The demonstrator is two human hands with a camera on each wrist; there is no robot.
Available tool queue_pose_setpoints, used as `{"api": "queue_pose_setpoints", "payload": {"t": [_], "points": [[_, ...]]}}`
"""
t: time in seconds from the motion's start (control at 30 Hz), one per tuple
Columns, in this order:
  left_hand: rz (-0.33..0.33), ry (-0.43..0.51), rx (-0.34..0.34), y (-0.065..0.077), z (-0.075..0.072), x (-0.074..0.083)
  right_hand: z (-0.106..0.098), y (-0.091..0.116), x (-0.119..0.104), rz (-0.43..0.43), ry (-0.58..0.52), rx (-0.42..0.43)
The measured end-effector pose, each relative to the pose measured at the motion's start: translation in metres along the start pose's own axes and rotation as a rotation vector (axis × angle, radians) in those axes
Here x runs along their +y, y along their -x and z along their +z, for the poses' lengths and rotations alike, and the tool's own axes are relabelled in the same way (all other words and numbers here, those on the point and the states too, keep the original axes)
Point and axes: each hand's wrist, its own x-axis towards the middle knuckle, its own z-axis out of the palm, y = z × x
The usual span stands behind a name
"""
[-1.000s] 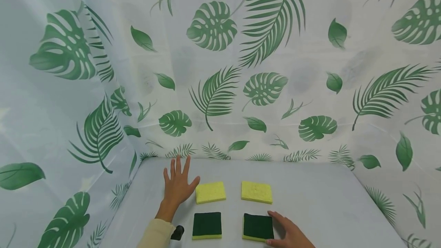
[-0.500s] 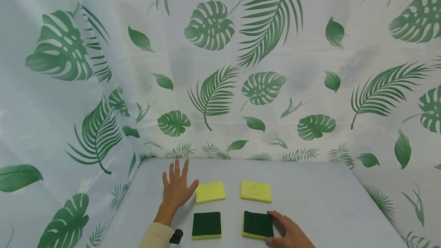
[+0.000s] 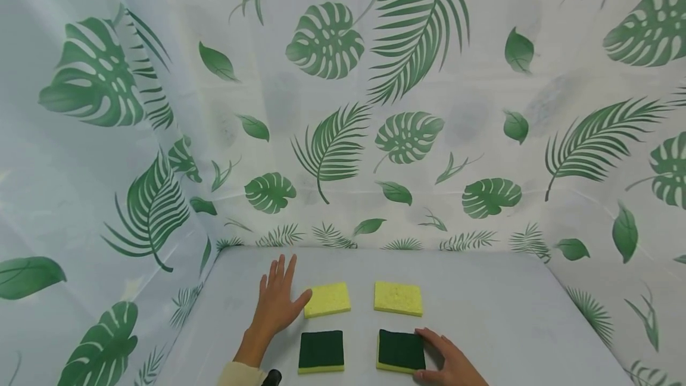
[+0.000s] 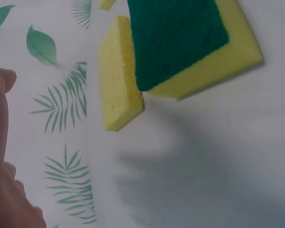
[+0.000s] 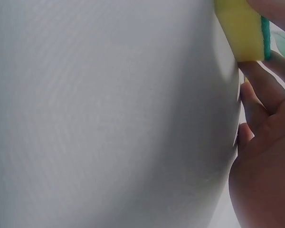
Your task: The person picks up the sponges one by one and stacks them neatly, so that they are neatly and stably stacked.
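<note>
My right hand [image 3: 455,365] grips the right side of the front right sponge [image 3: 401,350], which lies dark green side up; index finger and thumb sit at its two right corners. The right wrist view has that sponge [image 5: 242,35] at the top right, between the fingers. Raised over the table, my left hand [image 3: 276,302] is spread with straight fingers and holds nothing. Its thumb overlaps the left edge of the back left sponge [image 3: 328,300], yellow side up. In the left wrist view, the hand [image 4: 9,194] shows at the left edge, its shadow on the table.
Another green-topped sponge [image 3: 320,350] lies front left, and a yellow-topped one [image 3: 398,298] back right. The white table [image 3: 493,308] ends at a leaf-printed curtain [image 3: 343,136] behind and on both sides. A small black object [image 3: 272,377] shows by the left sleeve.
My left hand has drawn slightly back toward me and turned a little, its fingers closer together. The right hand stays at its sponge, and the sponges lie as before.
</note>
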Motion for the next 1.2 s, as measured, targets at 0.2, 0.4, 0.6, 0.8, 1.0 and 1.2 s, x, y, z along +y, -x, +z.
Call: {"api": "queue_pose_setpoints", "payload": {"t": [0.2, 0.4, 0.6, 0.8, 1.0, 1.2], "points": [[0.008, 0.157, -0.131, 0.012, -0.002, -0.002, 0.001, -0.001, 0.000, 0.016, -0.011, -0.003], [-0.063, 0.278, -0.272, 0.033, 0.003, -0.005, 0.001, -0.001, 0.004, -0.006, -0.011, 0.002], [-0.090, 0.393, -0.308, 0.051, 0.011, -0.013, 0.002, -0.001, 0.003, -0.018, -0.014, 0.014], [-0.150, 0.470, -0.313, 0.070, 0.031, -0.024, 0.003, -0.002, 0.002, 0.019, -0.005, 0.030], [-0.198, 0.505, -0.311, 0.084, 0.051, -0.030, 0.002, -0.002, 0.003, 0.043, -0.019, 0.036], [-0.149, 0.550, -0.307, 0.094, 0.061, -0.035, 0.004, -0.002, 0.011, 0.004, -0.040, 0.019]]}}
